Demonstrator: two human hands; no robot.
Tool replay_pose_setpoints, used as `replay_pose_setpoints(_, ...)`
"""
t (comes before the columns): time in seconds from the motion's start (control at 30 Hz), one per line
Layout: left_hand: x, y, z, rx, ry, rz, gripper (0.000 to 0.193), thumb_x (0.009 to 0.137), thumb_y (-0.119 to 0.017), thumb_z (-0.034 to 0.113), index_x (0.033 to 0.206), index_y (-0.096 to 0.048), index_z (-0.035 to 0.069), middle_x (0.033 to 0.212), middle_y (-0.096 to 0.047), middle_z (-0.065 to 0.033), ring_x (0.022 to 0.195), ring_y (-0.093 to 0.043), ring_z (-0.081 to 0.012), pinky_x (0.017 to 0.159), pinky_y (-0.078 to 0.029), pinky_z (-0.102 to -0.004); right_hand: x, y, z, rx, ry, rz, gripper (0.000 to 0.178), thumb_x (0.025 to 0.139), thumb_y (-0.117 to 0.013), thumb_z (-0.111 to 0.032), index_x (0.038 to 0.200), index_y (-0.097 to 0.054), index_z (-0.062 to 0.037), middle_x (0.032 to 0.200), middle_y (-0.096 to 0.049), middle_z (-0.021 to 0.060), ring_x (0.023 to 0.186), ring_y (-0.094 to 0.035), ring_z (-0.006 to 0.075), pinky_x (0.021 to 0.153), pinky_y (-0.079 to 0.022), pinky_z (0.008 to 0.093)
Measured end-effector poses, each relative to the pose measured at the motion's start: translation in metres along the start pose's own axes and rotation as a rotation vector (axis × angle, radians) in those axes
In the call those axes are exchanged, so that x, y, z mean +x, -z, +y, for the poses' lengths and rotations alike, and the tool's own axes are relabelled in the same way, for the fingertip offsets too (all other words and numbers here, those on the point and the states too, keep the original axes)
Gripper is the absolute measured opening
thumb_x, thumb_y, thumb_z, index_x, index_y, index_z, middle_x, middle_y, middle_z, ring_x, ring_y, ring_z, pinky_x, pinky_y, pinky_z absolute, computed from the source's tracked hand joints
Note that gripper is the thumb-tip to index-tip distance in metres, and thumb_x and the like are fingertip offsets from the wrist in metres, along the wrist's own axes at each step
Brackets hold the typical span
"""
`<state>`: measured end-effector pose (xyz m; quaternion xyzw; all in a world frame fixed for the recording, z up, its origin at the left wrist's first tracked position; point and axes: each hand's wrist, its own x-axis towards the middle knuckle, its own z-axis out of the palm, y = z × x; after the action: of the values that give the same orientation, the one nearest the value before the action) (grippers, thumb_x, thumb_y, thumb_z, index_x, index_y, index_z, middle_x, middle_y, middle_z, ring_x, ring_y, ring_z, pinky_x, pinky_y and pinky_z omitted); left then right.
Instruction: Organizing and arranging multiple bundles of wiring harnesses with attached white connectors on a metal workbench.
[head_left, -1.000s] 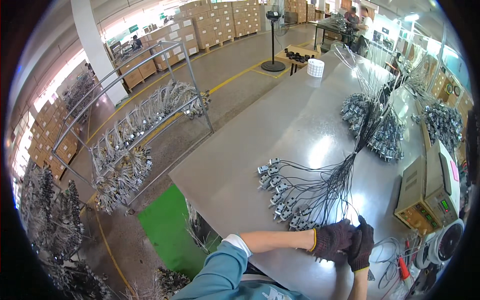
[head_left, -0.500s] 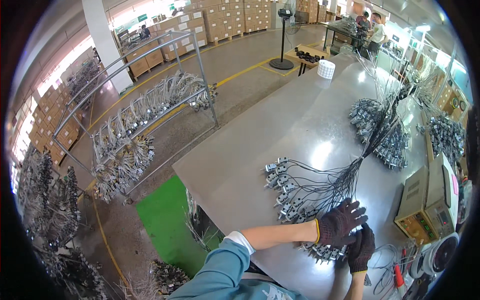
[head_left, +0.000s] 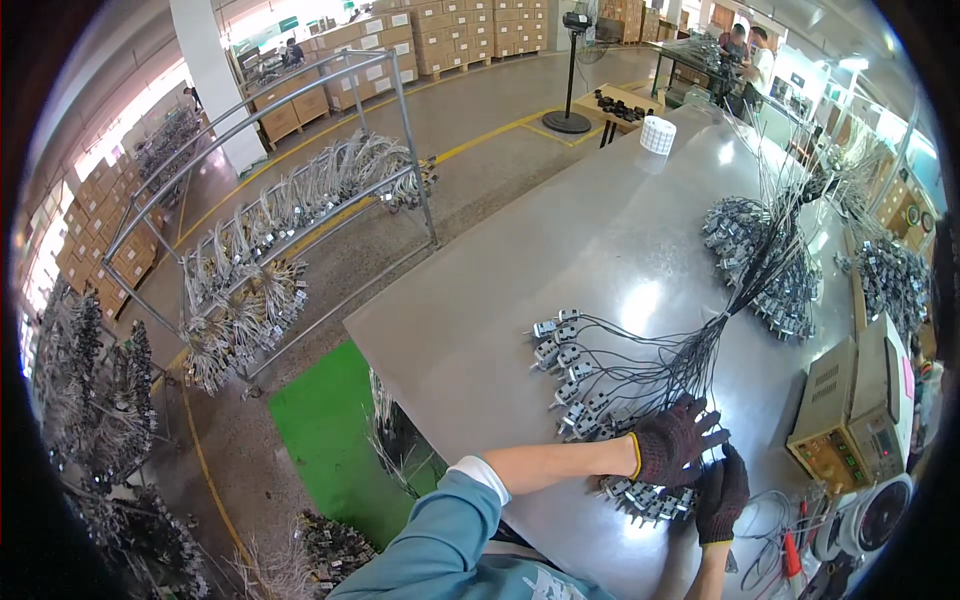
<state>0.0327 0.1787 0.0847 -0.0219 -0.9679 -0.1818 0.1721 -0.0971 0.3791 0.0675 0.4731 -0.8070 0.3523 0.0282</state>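
Lower right, the left hand (head_left: 668, 447) splays over black cables (head_left: 703, 345), fanned perhaps to keep grey connectors (head_left: 573, 371) apart, the right hand's (head_left: 722, 500) grip impossible to tell.

Open lane centre, obstacles right

You can cross the smooth grey metal tabletop (head_left: 520, 250) mid-frame. Thin black cables with grey plugs (head_left: 716, 324) block you right of centre; a beige boxy instrument (head_left: 825, 400) bars the lower right.
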Motion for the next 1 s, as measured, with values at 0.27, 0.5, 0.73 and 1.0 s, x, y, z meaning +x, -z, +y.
replay_pose_setpoints(0.27, 0.0, -0.009, -0.001, 0.056, -0.029, 0.121, 0.074, 0.093, -0.07, 0.047, 0.151, -0.056, 0.005, 0.154, -0.057, -0.0255, 0.138, -0.055, -0.0462, 0.115, -0.042, -0.0585, -0.001, -0.002, 0.002, -0.053, 0.02, 0.014, 0.038, 0.108, -0.059, -0.019, 0.139, -0.066, 0.0018, 0.091, -0.068, 0.0115, 0.079, -0.066, 0.0209, 0.077, -0.055, 0.0373)
replay_pose_setpoints(0.5, -0.001, -0.003, -0.001, 0.014, -0.038, 0.121, 0.073, 0.092, -0.072, 0.046, 0.15, -0.056, 0.005, 0.151, -0.058, -0.0261, 0.135, -0.056, -0.0456, 0.114, -0.042, -0.0583, -0.003, -0.002, -0.001, 0.005, -0.103, 0.013, 0.041, 0.106, -0.06, -0.023, 0.138, -0.068, 0.0006, 0.094, -0.071, 0.0149, 0.09, -0.068, 0.0306, 0.088, -0.054, 0.0441)
replay_pose_setpoints(0.73, -0.006, -0.01, 0.004, 0.034, -0.02, 0.154, 0.072, 0.091, -0.072, 0.046, 0.149, -0.059, 0.006, 0.146, -0.061, -0.0241, 0.131, -0.057, -0.0434, 0.111, -0.043, -0.0565, -0.005, -0.003, -0.006, -0.004, -0.026, 0.04, 0.041, 0.106, -0.059, -0.026, 0.137, -0.067, -0.0006, 0.095, -0.07, 0.0139, 0.09, -0.068, 0.0315, 0.086, -0.054, 0.0455)
replay_pose_setpoints(1.0, -0.04, 0.022, 0.009, -0.099, -0.178, 0.248, 0.056, 0.098, -0.07, 0.042, 0.142, -0.064, 0.007, 0.143, -0.064, -0.0193, 0.139, -0.056, -0.0412, 0.119, -0.04, -0.0551, -0.009, -0.001, -0.006, 0.06, -0.035, 0.038, 0.036, 0.106, -0.059, -0.022, 0.134, -0.068, -0.002, 0.09, -0.067, 0.0122, 0.087, -0.065, 0.0307, 0.085, -0.053, 0.0468)
